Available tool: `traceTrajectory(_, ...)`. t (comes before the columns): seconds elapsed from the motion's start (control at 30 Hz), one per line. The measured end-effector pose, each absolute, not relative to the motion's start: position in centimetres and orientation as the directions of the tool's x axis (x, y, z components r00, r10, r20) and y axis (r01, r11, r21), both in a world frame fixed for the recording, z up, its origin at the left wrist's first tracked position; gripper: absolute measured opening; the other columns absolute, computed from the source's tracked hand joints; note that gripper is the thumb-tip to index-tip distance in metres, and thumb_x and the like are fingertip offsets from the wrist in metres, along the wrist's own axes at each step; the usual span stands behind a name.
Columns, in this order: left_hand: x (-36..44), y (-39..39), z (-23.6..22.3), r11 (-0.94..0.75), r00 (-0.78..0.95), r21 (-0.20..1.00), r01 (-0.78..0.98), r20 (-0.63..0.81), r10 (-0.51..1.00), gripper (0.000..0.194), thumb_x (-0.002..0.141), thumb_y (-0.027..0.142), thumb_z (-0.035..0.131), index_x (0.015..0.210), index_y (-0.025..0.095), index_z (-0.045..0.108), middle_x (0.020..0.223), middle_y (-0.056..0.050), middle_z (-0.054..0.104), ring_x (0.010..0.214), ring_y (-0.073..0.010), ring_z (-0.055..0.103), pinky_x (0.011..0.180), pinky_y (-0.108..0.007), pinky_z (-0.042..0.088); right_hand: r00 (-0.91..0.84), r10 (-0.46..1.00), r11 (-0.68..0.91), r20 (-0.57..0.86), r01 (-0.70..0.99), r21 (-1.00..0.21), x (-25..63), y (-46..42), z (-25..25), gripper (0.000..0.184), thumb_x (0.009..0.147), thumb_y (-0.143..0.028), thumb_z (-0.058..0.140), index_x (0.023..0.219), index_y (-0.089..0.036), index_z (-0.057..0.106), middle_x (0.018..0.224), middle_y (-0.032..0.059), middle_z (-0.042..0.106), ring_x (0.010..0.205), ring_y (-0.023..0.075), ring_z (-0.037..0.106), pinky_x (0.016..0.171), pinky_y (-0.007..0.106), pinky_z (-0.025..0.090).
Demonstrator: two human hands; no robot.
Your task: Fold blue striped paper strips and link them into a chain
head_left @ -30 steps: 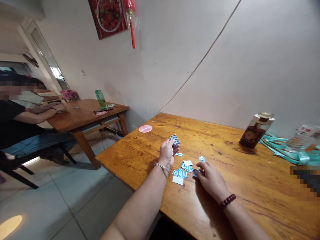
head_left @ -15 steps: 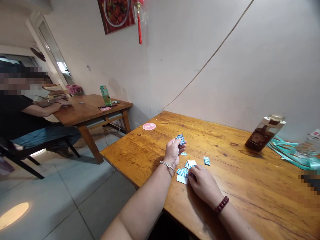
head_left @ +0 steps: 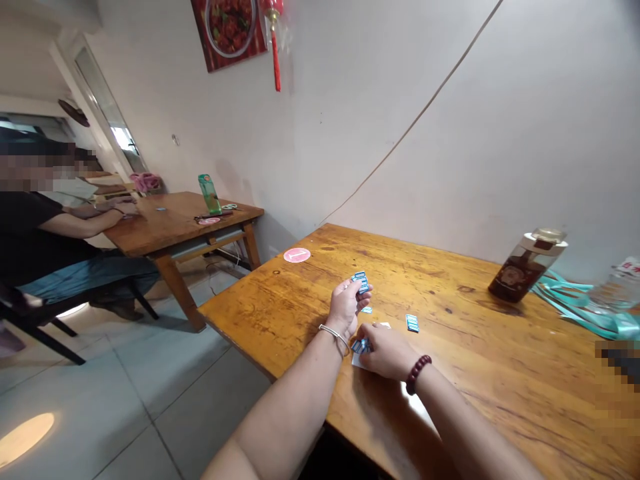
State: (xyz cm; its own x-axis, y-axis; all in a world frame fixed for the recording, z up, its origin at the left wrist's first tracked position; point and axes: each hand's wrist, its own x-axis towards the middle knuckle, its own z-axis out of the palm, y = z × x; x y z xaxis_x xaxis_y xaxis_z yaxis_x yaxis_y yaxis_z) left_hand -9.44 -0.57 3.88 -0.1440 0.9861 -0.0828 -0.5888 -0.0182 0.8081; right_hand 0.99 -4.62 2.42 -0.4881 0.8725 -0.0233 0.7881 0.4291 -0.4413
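Observation:
Raised a little above the wooden table [head_left: 460, 347], my left hand [head_left: 346, 303] is closed around a few small blue-and-white cards [head_left: 360, 280], thumb on top. Lower and to the right, my right hand [head_left: 385, 350] reaches over a loose pile of the same cards [head_left: 361, 345], fingers curled down onto it. Its fingertips are partly hidden, and whether they pinch a card is not clear. A white card edge shows below them. One blue-and-white card [head_left: 412, 323] lies apart to the right of the pile. Another card [head_left: 367, 310] lies just behind my left hand.
A pink round sticker [head_left: 297, 255] lies near the table's far left edge. At the back right stand a dark-filled bottle [head_left: 525, 267], a turquoise strap [head_left: 565, 308] and a clear plastic bottle [head_left: 617, 287]. A person sits at another table [head_left: 175, 227] on the left.
My right hand has slid left across the card pile and now covers most of it. My left hand stays nearly in place with its cards. The view has shifted slightly.

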Motion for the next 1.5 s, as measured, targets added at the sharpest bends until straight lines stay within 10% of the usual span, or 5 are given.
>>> traceTrajectory(0.63,-9.7,-0.1,3.4,-0.028,-0.189,0.809,-0.588,-0.103,0.977,0.019,0.063,0.025,0.057,0.077,0.013,0.054,0.070,-0.003,0.060,0.051,-0.0043,0.053,0.045,-0.013,0.041,-0.489,0.871,0.421,-0.049,0.794,-0.438,0.1,-4.5,3.1,0.011,0.054,-0.008,0.051,0.056,-0.018,0.056,0.064,0.0028,0.056,0.058,0.0127,0.047,0.048,0.021,0.028)
traceTrajectory(0.87,-9.5,0.0,3.1,-0.012,-0.166,0.817,-0.577,-0.102,0.981,0.017,0.062,0.023,0.058,0.075,0.014,0.053,0.070,-0.003,0.061,0.050,-0.0047,0.053,0.044,-0.013,0.040,-0.449,0.876,0.427,0.177,0.550,-0.718,1.4,-5.7,1.7,0.024,0.063,-0.013,0.048,0.086,-0.020,0.055,0.062,-0.0031,0.052,0.056,0.0100,0.045,0.050,0.019,0.031)
traceTrajectory(1.1,-9.5,0.0,2.9,-0.010,-0.147,0.827,-0.563,-0.089,0.985,0.018,0.063,0.025,0.058,0.075,0.013,0.054,0.070,-0.004,0.061,0.052,-0.0050,0.053,0.046,-0.013,0.041,-0.373,0.885,0.423,0.278,0.398,-0.814,2.0,-6.4,1.7,0.008,0.070,-0.021,0.048,0.064,-0.018,0.052,0.059,-0.0024,0.054,0.057,0.0109,0.047,0.054,0.021,0.035)
traceTrajectory(1.27,-9.1,-0.3,2.6,0.082,-0.010,0.873,-0.481,-0.099,0.995,0.017,0.063,0.025,0.058,0.075,0.013,0.054,0.071,-0.004,0.060,0.052,-0.0047,0.052,0.046,-0.013,0.040,-0.200,0.922,0.382,0.331,0.340,-0.859,3.7,-6.7,4.0,0.011,0.069,-0.029,0.052,0.065,-0.018,0.055,0.066,-0.0003,0.056,0.061,0.0120,0.048,0.057,0.023,0.037)
traceTrajectory(1.5,-7.3,-2.0,2.6,0.267,0.396,0.938,-0.223,-0.163,0.904,0.013,0.061,0.023,0.058,0.064,0.012,0.054,0.057,-0.003,0.055,0.045,-0.0057,0.049,0.040,-0.014,0.034,-0.139,0.989,0.042,0.046,-0.036,-0.998,7.9,-6.6,4.5,0.020,0.066,-0.035,0.058,0.068,-0.015,0.056,0.060,-0.0004,0.055,0.055,0.0098,0.048,0.054,0.023,0.039)
